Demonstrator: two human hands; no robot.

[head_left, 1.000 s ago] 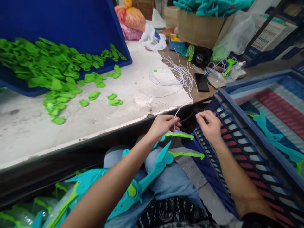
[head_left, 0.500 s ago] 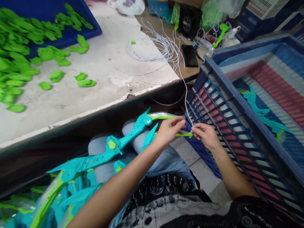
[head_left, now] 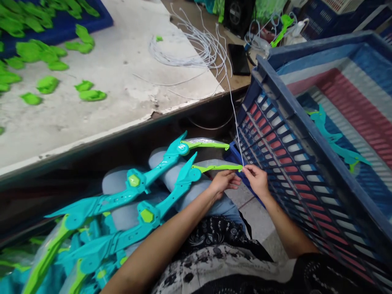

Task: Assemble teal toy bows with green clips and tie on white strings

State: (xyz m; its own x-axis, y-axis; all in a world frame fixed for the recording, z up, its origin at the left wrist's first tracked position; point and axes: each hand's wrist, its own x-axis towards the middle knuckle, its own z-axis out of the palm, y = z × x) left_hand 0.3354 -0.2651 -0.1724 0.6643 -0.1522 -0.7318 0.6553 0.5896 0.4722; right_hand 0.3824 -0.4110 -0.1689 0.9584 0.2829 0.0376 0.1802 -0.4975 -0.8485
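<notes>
At right, navy crate [head_left: 284, 110] holds turquoise piece [head_left: 330, 139]; upper left, blue bin [head_left: 105, 20] contains green parts [head_left: 35, 18]. I observe right hand [head_left: 257, 179] pinching white cord [head_left: 235, 122] at tip of bow [head_left: 147, 215] across lap [head_left: 192, 196]; left hand [head_left: 225, 183] loosely spread beside.

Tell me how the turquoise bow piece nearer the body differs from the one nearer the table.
The nearer bow piece has its right end at the right hand, which pinches a white string there; the farther bow piece has no hand at its right end. The farther bow piece's right-side round joint shows a white mark, while the nearer bow piece's looks plain. Both have turquoise bodies, lime-green ends and a lime hexagon.
</notes>
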